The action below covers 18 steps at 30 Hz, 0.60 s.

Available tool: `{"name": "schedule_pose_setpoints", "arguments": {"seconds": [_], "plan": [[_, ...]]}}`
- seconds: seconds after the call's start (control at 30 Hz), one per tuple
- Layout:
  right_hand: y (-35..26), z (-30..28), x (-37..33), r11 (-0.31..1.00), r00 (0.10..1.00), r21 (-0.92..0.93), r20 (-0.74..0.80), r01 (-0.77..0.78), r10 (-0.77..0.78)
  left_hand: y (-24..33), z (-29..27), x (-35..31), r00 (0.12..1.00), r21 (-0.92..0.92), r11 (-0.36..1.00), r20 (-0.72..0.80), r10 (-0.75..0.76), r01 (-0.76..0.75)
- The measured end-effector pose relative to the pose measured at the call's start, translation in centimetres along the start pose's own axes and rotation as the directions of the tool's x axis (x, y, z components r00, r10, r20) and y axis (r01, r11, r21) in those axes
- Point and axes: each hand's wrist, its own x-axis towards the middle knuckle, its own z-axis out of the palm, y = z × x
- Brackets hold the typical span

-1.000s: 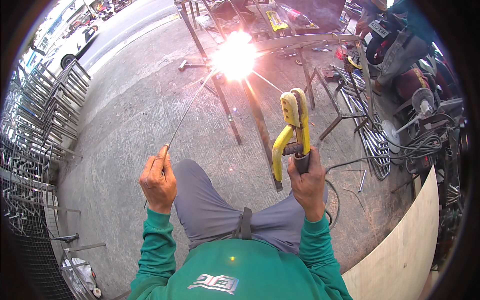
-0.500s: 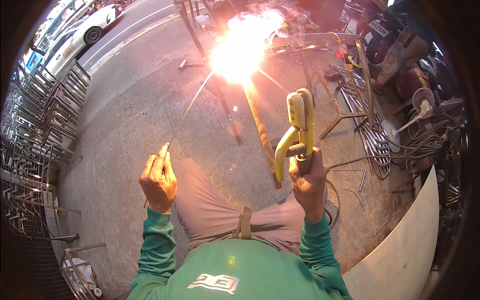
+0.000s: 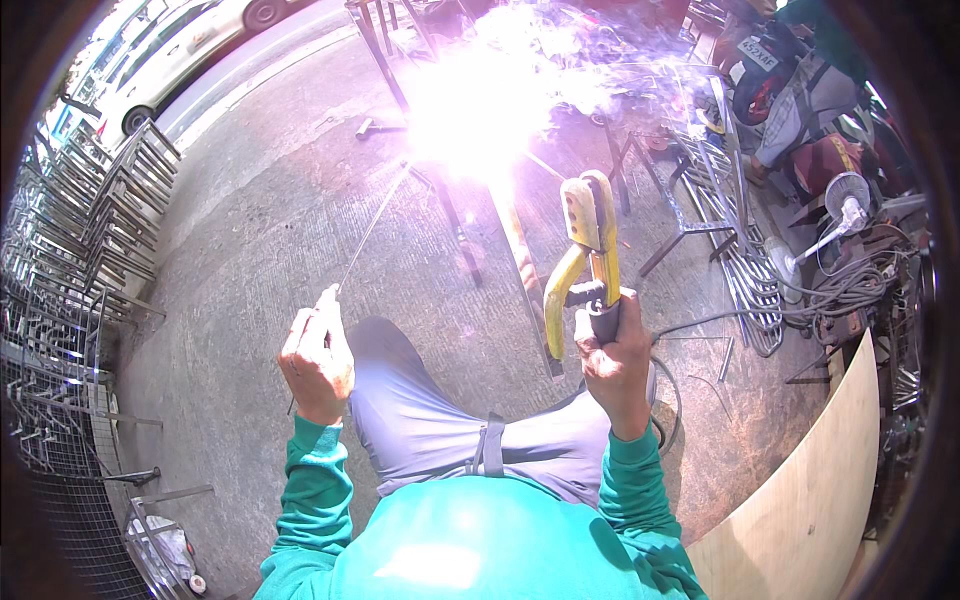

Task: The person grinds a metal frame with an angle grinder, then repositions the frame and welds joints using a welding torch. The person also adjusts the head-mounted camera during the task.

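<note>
My right hand point(image 3: 617, 362) is wrapped round the grip of a yellow welding electrode holder point(image 3: 592, 225). From its jaws a thin electrode point(image 3: 545, 167) runs up into a glaring white arc point(image 3: 480, 110). In my left hand point(image 3: 318, 362) a thin metal rod point(image 3: 372, 222) is pinched, its far end reaching the left edge of the glare. Below the arc a flat metal bar point(image 3: 525, 280) slants down toward my knees. The glare hides where the electrode, rod and metal meet.
A hammer point(image 3: 380, 128) lies left of the arc. Metal frames point(image 3: 120, 215) are stacked at left. On the right are bent tubes point(image 3: 745, 290), a white fan point(image 3: 848, 200), coiled cable point(image 3: 830, 300), a curved board point(image 3: 800, 480) and a crouching person point(image 3: 800, 110). A vehicle point(image 3: 190, 60) is on the road.
The arc has grown brighter and whiter, with more smoke to its right. My right hand and the holder have shifted slightly left. The left hand has hardly moved. Vehicles on the road have moved.
</note>
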Motion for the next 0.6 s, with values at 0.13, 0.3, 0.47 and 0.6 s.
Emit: {"name": "schedule_pose_setpoints", "arguments": {"seconds": [0.13, 0.3, 0.47, 0.6], "plan": [[-0.21, 0.11, 0.15, 1.000, 1.000, -0.008, -0.001, -0.004, 0.004, -0.46, 0.44, -0.11, 0.998, -0.051, 0.998, -0.049, 0.026, -0.029], [-0.25, 0.25, 0.21, 1.000, 1.000, 0.013, -0.003, -0.009, 0.009, -0.72, 0.55, -0.49, 1.000, 0.019, 1.000, -0.026, -0.007, 0.008], [0.21, 0.33, 0.16, 1.000, 1.000, -0.026, -0.020, 0.014, -0.015, -0.27, 0.27, -0.39, 0.999, -0.024, 0.999, -0.012, -0.044, 0.044], [0.34, 0.12, 0.20, 0.992, 0.994, -0.067, -0.021, 0.103, -0.105, -0.20, 0.03, -0.28, 1.000, -0.006, 1.000, -0.001, -0.024, 0.024]]}}
